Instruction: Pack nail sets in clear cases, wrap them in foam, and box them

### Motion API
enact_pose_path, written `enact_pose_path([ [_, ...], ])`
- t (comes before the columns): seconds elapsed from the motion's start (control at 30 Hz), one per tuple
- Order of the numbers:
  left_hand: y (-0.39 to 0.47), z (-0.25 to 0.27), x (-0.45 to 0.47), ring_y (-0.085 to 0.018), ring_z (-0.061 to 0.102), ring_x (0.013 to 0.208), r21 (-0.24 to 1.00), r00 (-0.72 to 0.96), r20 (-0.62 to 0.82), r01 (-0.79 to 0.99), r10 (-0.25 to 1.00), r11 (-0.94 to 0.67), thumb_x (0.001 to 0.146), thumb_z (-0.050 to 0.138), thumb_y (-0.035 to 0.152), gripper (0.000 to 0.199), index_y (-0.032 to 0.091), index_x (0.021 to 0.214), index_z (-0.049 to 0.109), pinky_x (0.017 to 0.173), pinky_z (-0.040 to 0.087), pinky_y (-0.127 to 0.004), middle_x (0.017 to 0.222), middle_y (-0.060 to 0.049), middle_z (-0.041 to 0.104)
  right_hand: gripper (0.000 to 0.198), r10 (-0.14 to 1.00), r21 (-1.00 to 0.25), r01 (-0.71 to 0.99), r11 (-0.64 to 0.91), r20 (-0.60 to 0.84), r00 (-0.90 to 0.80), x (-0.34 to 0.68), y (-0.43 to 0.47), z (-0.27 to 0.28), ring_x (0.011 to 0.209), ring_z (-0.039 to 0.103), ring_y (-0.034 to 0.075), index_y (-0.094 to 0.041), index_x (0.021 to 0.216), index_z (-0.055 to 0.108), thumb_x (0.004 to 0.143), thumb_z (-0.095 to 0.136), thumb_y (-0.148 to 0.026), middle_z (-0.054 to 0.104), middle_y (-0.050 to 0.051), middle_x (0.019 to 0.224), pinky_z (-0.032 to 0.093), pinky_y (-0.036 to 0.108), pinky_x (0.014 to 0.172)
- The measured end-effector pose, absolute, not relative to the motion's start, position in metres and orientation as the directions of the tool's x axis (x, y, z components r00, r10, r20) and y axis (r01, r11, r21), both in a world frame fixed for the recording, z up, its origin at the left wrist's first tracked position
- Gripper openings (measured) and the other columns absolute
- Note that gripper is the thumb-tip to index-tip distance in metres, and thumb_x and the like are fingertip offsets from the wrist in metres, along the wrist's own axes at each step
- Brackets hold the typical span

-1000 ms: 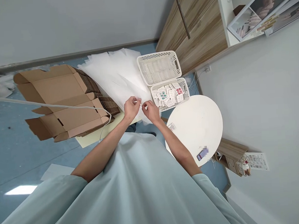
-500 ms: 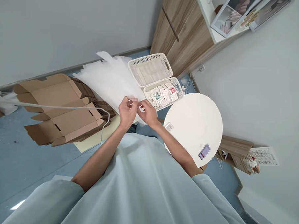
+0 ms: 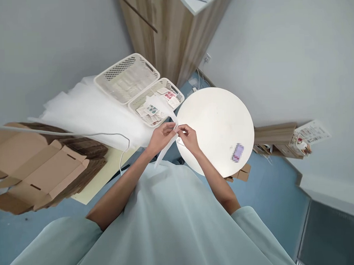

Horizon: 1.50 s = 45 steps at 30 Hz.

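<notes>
A thin white sheet [image 3: 166, 151], seen almost edge-on, hangs between my hands; its upper part passes in front of a basket and its lower end hangs towards my shirt. My left hand [image 3: 160, 138] pinches it, thumb against fingers. My right hand [image 3: 189, 138] is closed at the same spot, its fingertips on the sheet and touching the left ones. Just beyond lies an open white basket [image 3: 179, 98] of small cards, some bearing teal or red pieces. To the left spreads a stack of similar white sheets [image 3: 82, 113].
A second white basket [image 3: 97, 79] with clear packets adjoins the first. Flat cardboard boxes [image 3: 54, 171] are stacked at left, a white cable [image 3: 62, 131] crossing over them. On the right stands a round white table [image 3: 214, 119] with a blurred purple phone-like object [image 3: 237, 152] on it.
Both hands have moved right, from above the sheet stack to the table's edge. The white sheet now shows between them, off the stack. The view has turned, shifting the baskets and boxes left.
</notes>
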<state>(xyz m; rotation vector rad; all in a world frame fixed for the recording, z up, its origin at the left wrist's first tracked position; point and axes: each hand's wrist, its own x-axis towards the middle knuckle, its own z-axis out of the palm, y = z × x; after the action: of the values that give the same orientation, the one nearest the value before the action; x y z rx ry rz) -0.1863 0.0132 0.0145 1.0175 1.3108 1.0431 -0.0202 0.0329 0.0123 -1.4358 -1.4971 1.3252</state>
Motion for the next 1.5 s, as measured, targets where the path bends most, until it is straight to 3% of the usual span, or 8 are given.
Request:
enact_pose_path([
  [0.2, 0.015, 0.007, -0.113, -0.033, 0.08, 0.106, 0.947, 0.189, -0.307, 0.161, 0.933, 0.279, 0.09, 0.075, 0.069, 0.049, 0.023, 0.106, 0.08, 0.094, 0.065, -0.042, 0.111, -0.01, 0.084, 0.031, 0.97, -0.953, 0.18, -0.243, -0.242, 0.025, 0.063, 0.003, 0.001, 0.096, 0.074, 0.02, -0.026, 0.099, 0.068, 0.098, 0.062, -0.057, 0.077, 0.004, 0.101, 0.063, 0.033, 0.083],
  [0.37, 0.022, -0.012, -0.063, -0.029, 0.079, 0.102, 0.927, 0.259, -0.369, 0.179, 0.893, 0.331, 0.092, 0.073, 0.064, 0.043, 0.022, 0.098, 0.079, 0.093, 0.065, -0.04, 0.107, -0.01, 0.084, 0.029, 0.939, -0.944, 0.11, -0.312, -0.289, 0.186, 0.113, -0.019, -0.014, 0.096, 0.075, 0.019, -0.025, 0.097, 0.066, 0.097, 0.062, -0.054, 0.076, 0.004, 0.1, 0.063, 0.032, 0.083],
  [0.57, 0.043, -0.052, -0.026, -0.028, 0.079, 0.099, 0.859, 0.178, -0.502, 0.218, 0.846, 0.463, 0.089, 0.08, 0.052, 0.032, 0.02, 0.092, 0.075, 0.085, 0.068, -0.039, 0.104, -0.012, 0.082, 0.027, 0.852, -0.9, 0.064, -0.431, -0.382, 0.359, 0.17, -0.035, -0.045, 0.097, 0.076, 0.019, -0.024, 0.096, 0.066, 0.097, 0.062, -0.05, 0.078, 0.007, 0.106, 0.062, 0.032, 0.084],
  [0.77, 0.055, -0.091, -0.013, -0.032, 0.081, 0.096, 0.785, 0.089, -0.591, 0.291, 0.802, 0.547, 0.087, 0.08, 0.044, 0.025, 0.021, 0.088, 0.072, 0.071, 0.066, -0.037, 0.102, -0.014, 0.081, 0.025, 0.75, -0.827, 0.001, -0.562, -0.509, 0.422, 0.217, -0.043, -0.088, 0.088, 0.075, 0.017, -0.022, 0.091, 0.065, 0.093, 0.065, -0.046, 0.079, 0.008, 0.103, 0.06, 0.029, 0.081],
  [1.03, 0.052, -0.131, -0.02, -0.034, 0.082, 0.097, 0.716, 0.01, -0.654, 0.332, 0.756, 0.614, 0.076, 0.085, 0.046, 0.028, 0.021, 0.083, 0.074, 0.075, 0.066, -0.04, 0.102, -0.015, 0.083, 0.017, 0.678, -0.762, -0.034, -0.647, -0.595, 0.431, 0.243, -0.043, -0.141, 0.078, 0.071, 0.014, -0.02, 0.088, 0.066, 0.092, 0.068, -0.037, 0.077, 0.005, 0.095, 0.058, 0.026, 0.076],
  [1.17, 0.051, -0.137, -0.021, -0.033, 0.082, 0.095, 0.7, -0.009, -0.665, 0.342, 0.747, 0.627, 0.079, 0.085, 0.042, 0.025, 0.02, 0.083, 0.074, 0.085, 0.066, -0.045, 0.101, -0.016, 0.082, 0.014, 0.655, -0.73, -0.02, -0.683, -0.624, 0.427, 0.244, -0.039, -0.159, 0.075, 0.071, 0.012, -0.019, 0.088, 0.065, 0.095, 0.065, -0.031, 0.077, 0.004, 0.095, 0.057, 0.025, 0.075],
  [1.37, 0.049, -0.129, -0.015, -0.029, 0.081, 0.095, 0.667, -0.027, -0.699, 0.335, 0.715, 0.665, 0.082, 0.084, 0.033, 0.019, 0.018, 0.089, 0.074, 0.09, 0.068, -0.044, 0.107, -0.016, 0.082, 0.012, 0.645, -0.675, 0.16, -0.72, -0.567, 0.511, 0.247, -0.035, -0.165, 0.093, 0.076, 0.017, -0.019, 0.101, 0.069, 0.098, 0.062, -0.029, 0.081, 0.009, 0.113, 0.06, 0.032, 0.094],
  [1.5, 0.047, -0.122, -0.008, -0.025, 0.079, 0.099, 0.696, -0.007, -0.68, 0.308, 0.733, 0.649, 0.087, 0.081, 0.032, 0.018, 0.016, 0.094, 0.076, 0.088, 0.069, -0.039, 0.112, -0.014, 0.081, 0.024, 0.695, -0.738, 0.16, -0.655, -0.506, 0.511, 0.237, -0.029, -0.156, 0.11, 0.076, 0.021, -0.019, 0.116, 0.072, 0.1, 0.064, -0.035, 0.079, 0.012, 0.127, 0.06, 0.037, 0.105],
])
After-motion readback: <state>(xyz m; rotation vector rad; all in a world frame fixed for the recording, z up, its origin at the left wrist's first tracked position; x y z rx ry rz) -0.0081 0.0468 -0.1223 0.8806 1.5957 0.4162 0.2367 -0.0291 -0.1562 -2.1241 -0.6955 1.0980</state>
